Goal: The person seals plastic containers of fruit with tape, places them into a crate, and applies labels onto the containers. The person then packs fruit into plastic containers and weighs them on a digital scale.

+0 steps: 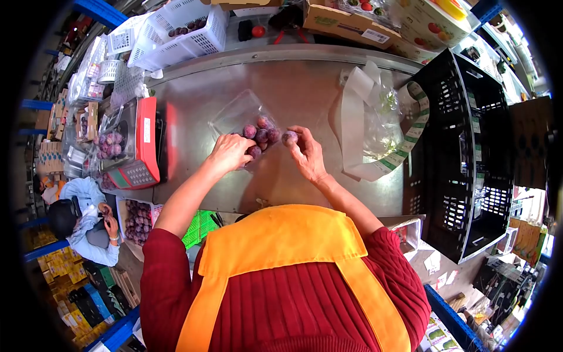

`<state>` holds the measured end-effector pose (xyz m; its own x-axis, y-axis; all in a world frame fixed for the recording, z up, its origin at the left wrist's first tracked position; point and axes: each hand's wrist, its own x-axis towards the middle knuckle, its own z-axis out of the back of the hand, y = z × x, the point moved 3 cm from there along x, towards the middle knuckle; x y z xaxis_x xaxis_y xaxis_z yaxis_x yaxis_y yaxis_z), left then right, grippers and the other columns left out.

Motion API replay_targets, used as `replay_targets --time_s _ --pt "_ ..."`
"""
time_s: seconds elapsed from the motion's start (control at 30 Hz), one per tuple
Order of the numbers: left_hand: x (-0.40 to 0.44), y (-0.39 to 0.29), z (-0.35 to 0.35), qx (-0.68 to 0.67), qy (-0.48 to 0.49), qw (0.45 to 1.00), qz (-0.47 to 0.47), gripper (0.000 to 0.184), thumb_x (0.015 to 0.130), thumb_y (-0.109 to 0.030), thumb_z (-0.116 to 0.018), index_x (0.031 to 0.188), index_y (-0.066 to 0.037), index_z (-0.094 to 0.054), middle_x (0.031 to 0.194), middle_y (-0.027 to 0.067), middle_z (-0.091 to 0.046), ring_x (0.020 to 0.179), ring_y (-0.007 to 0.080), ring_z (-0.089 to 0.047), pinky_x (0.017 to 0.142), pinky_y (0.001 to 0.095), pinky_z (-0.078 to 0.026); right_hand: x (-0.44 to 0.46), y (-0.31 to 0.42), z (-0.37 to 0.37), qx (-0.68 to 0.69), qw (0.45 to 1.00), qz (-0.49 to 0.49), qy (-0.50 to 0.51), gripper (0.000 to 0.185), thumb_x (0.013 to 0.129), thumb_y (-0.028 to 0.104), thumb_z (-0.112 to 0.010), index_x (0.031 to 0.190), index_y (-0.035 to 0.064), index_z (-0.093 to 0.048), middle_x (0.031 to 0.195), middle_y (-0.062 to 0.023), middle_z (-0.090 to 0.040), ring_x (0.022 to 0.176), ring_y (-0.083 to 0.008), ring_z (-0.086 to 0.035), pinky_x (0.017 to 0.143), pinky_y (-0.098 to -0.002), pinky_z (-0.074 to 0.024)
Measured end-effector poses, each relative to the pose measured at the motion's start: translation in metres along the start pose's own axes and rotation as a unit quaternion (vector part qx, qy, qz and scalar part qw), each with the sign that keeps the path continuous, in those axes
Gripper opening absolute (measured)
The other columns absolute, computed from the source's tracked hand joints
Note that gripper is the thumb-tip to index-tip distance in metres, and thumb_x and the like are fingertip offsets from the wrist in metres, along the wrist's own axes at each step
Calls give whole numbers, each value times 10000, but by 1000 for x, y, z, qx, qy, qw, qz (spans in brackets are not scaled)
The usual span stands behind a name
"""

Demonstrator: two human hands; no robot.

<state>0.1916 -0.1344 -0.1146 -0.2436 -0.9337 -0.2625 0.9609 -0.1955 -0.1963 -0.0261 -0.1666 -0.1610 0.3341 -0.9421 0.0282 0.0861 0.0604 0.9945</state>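
Observation:
Several purple-red plums (262,134) lie together on a clear plastic bag (234,112) on the metal table. My left hand (230,154) is at the near left side of this group, its fingers curled, with a plum (254,152) between thumb and forefinger. Some of its other fingertips are hidden. Just right of the group, my right hand (307,154) grips a single plum (289,138) between thumb and fingers, slightly apart from the others.
A red weighing scale (146,138) with bagged plums stands left. Label strip (352,111) and plastic wrap lie right, beside a black crate (448,170). A white crate (205,41) is at the back. A co-worker (88,220) sits lower left by a plum crate (138,222).

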Motion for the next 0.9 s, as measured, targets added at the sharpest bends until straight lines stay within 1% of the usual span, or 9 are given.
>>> replay_targets --time_s 0.13,0.17,0.27,0.3,0.43,0.53,0.67,0.83,0.9 --pt "-4 0 14 -110 37 988 99 389 730 -312 -725 1097 -181 -728 809 171 -697 787 319 -688 736 447 -545 6 11 -12 -49 995 33 85 330 912 241 -589 1195 75 -551 734 -100 -579 612 -200 -539 618 -330 -469" --pt "-4 -4 28 -163 133 962 173 422 786 -275 -753 1178 -129 -696 914 133 -728 803 238 -703 758 383 -549 6 11 -15 -48 995 24 78 342 910 258 -602 1196 80 -540 736 -109 -596 627 -216 -575 622 -340 -482" --pt "-17 15 16 -553 -18 830 72 399 843 -116 -739 1227 -49 -654 999 65 -719 830 145 -676 755 310 -537 6 13 -21 -59 997 9 47 353 909 263 -617 1203 92 -526 735 -121 -608 652 -218 -616 626 -348 -500" --pt "-26 16 19 -627 -19 775 79 415 872 15 -692 1275 -6 -596 1078 15 -667 866 94 -626 714 250 -514 5 16 -22 -98 993 9 60 390 874 252 -662 1214 125 -518 846 -114 -648 697 -242 -647 640 -373 -525" --pt "-50 6 34 -752 -76 654 -23 502 890 1 -677 1355 -57 -497 1135 57 -604 867 90 -573 625 218 -480 3 35 -35 -222 950 151 157 392 812 217 -707 1173 178 -559 1094 -59 -627 781 -293 -652 676 -409 -560" --pt "-59 -11 55 -809 -73 580 -63 498 910 -7 -652 1372 -61 -473 1115 92 -595 840 102 -574 612 225 -486 4 31 -52 -271 915 254 156 345 814 176 -715 1141 194 -607 1059 -41 -634 812 -245 -666 655 -366 -569" --pt "-67 -20 67 -782 -106 613 -40 465 929 -24 -633 1362 -47 -466 1130 109 -588 831 102 -580 601 222 -493 5 26 -56 -301 907 214 201 346 850 204 -675 1181 186 -581 1048 -65 -629 908 -288 -654 684 -413 -572" --pt "-72 -26 70 -657 -190 729 26 396 879 -116 -733 1229 -21 -573 818 32 -635 544 57 -518 465 194 -426 6 24 -53 -309 912 173 207 400 850 231 -690 1220 160 -557 999 -97 -639 878 -302 -659 722 -409 -564" --pt "-74 -26 71 -659 -170 730 51 368 872 -125 -743 1190 -22 -589 788 28 -631 519 53 -515 441 191 -409 7 25 -53 -316 910 168 208 384 851 236 -690 1206 159 -568 984 -96 -635 868 -301 -656 711 -413 -561"
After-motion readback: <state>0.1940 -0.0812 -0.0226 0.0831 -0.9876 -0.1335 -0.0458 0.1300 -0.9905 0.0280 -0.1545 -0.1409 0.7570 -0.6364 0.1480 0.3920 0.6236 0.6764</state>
